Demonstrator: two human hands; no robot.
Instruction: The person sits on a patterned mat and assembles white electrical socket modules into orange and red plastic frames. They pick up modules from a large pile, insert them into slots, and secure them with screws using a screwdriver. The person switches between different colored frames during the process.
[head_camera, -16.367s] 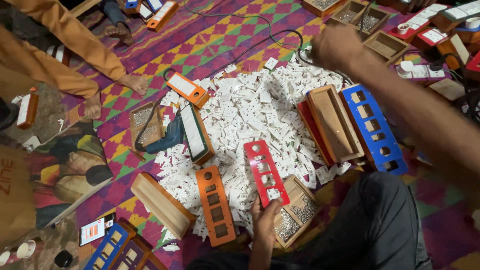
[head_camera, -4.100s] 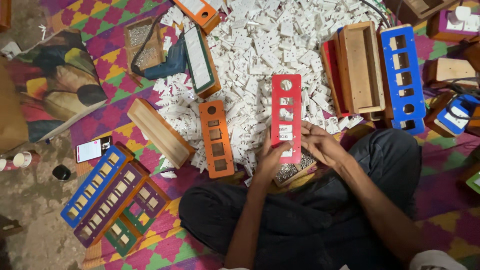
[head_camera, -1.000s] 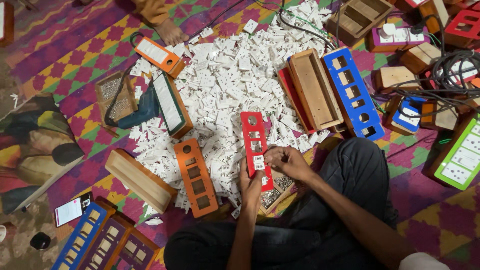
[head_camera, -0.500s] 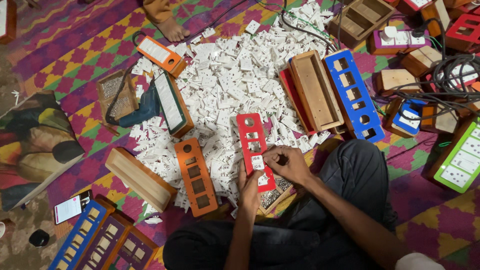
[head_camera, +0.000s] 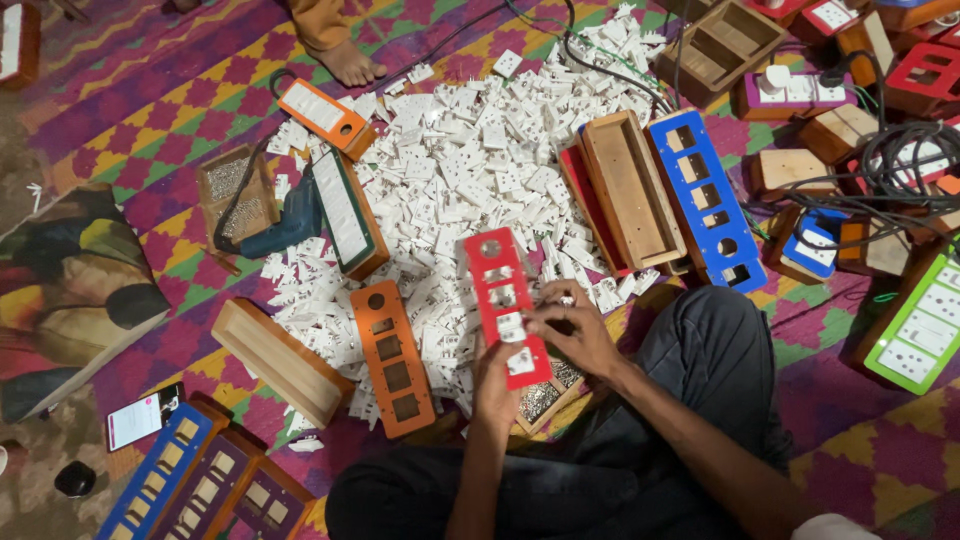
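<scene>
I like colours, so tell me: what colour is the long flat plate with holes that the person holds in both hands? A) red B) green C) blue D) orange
A: the long red plate with cut-out holes sits between the left hand and the right hand; the orange plate lies untouched beside it.

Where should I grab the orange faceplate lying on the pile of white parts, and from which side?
Grip the orange faceplate by its long edges near the middle, coming from above. It lies flat on the white socket parts, long and narrow, so fingers can span its width; the red plate and both hands sit to its right.
</scene>
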